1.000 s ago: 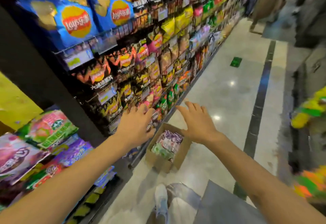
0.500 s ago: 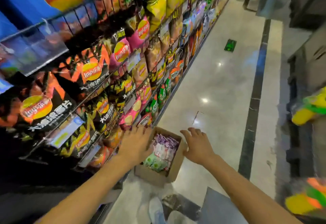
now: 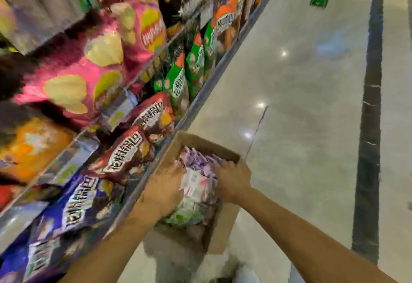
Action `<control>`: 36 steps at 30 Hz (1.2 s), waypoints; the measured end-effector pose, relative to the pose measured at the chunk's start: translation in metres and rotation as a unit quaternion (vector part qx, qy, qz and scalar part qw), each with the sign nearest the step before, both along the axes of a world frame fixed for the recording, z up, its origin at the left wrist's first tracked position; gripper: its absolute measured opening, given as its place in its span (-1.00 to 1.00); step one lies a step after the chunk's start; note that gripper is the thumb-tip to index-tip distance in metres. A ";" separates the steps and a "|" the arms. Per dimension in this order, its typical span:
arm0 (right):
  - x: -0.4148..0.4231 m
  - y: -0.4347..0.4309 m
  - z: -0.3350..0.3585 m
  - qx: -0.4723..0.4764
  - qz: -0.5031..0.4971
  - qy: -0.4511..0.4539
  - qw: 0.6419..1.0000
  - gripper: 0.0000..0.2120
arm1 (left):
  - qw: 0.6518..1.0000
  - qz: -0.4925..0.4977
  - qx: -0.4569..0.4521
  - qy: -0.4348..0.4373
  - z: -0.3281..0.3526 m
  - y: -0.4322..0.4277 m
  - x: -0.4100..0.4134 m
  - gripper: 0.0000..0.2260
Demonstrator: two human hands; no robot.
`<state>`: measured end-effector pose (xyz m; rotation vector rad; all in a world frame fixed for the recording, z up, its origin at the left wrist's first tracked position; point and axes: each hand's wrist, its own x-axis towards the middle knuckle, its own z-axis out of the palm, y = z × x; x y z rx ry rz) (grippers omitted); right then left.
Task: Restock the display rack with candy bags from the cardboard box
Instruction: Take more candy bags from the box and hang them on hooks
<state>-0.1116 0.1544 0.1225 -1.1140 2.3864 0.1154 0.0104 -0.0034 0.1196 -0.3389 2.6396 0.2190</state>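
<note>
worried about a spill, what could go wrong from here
The left hand and right hand both reach into loosely heaped bags in the box; scooping many at once may drop some on the floor. The box sits right beside the rack, so a lift on that side might knock the packets on its low shelves.

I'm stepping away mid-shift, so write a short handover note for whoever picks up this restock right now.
Left hand: inside the cardboard box, against the candy bags; grip blurred, cannot tell.
Right hand: on the bags from the other side; grip also unclear.
Box stands on the floor beside the display rack, bags inside.
Done: hands are at the bags; none lifted out.
Left: lift bags, place them on the rack.
</note>
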 end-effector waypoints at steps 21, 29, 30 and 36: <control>-0.069 -0.070 -0.188 -0.139 0.268 0.199 0.933 -0.79 | 0.975 -0.161 -0.126 0.084 -0.204 -0.001 -0.019 -0.29; -0.076 -0.045 -0.148 -0.245 0.215 0.129 0.936 -0.77 | 0.966 -0.178 -0.042 0.184 -0.186 -0.003 0.005 -0.56; -0.077 -0.042 -0.143 -0.257 0.206 0.132 0.935 -0.78 | 0.965 -0.173 -0.032 0.196 -0.179 -0.002 0.010 -0.63; -0.076 -0.033 -0.129 -0.342 0.079 0.045 0.935 -0.76 | 0.962 -0.004 0.066 0.264 -0.138 -0.018 0.029 -0.83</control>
